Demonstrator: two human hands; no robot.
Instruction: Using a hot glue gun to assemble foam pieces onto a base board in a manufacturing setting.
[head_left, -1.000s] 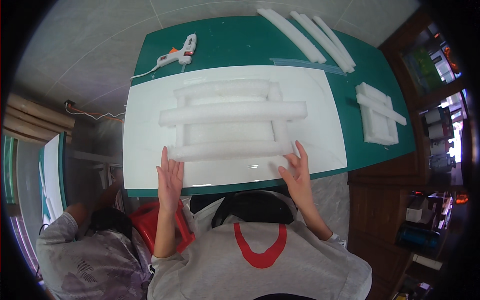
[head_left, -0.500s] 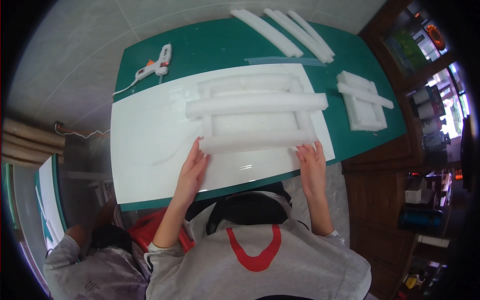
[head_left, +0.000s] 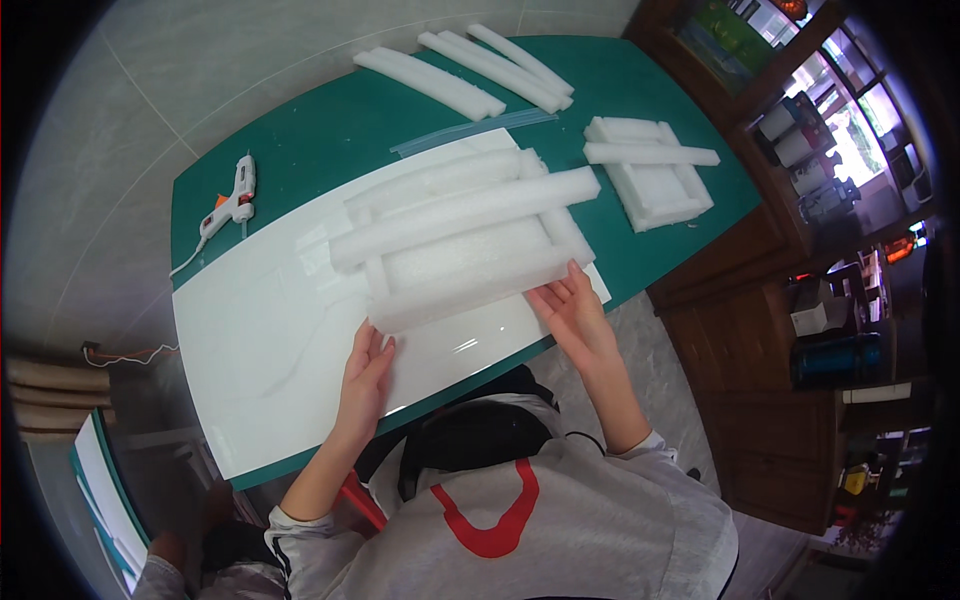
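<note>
A white foam box (head_left: 470, 285) with raised walls lies between my hands, turned slightly askew, its near side seemingly lifted off the glossy white board (head_left: 250, 340). Across its top runs a loose-looking white foam strip (head_left: 465, 215), whose ends stick out past the side walls. My left hand (head_left: 365, 375) grips the near left corner, fingertips partly hidden behind the foam. At the near right corner my right hand (head_left: 575, 315) holds on, thumb side up, with some fingers under the edge.
On the green tabletop (head_left: 310, 120) lie a white glue gun (head_left: 238, 200) at left, several foam strips (head_left: 430, 82) at the back and clear bluish sticks (head_left: 470, 133). A smaller foam box (head_left: 640, 205) bearing a strip is at right. Another person (head_left: 240, 555) is at lower left.
The view has shifted and turned, so the table appears further left and tilted. My hands have closed on the large foam box's near corners, and its near side looks raised.
</note>
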